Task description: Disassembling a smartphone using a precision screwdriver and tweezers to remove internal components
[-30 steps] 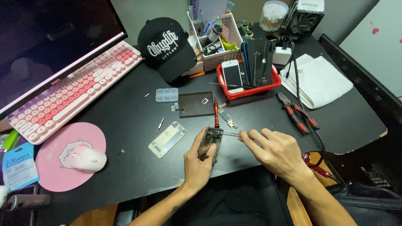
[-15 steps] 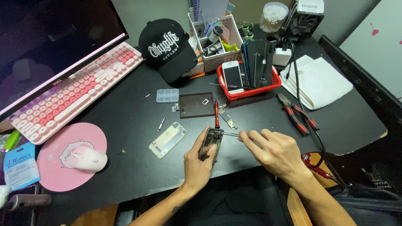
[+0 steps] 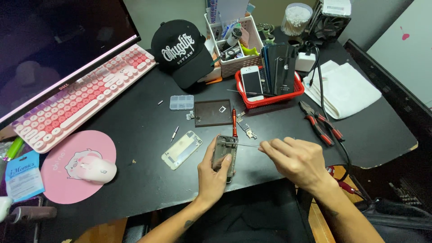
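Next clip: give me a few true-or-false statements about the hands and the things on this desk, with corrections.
1. The left hand holds an opened phone on the desk. True.
2. The right hand holds the red-handled pliers. False: it pinches thin tweezers; the pliers lie on the desk.
3. The red basket holds several phones standing up. True.
4. The black cap sits on the pink mouse pad. False: it lies beside the pink keyboard.

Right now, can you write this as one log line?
left hand: holds opened phone | right hand: holds thin tweezers over it | red screwdriver: lying beside
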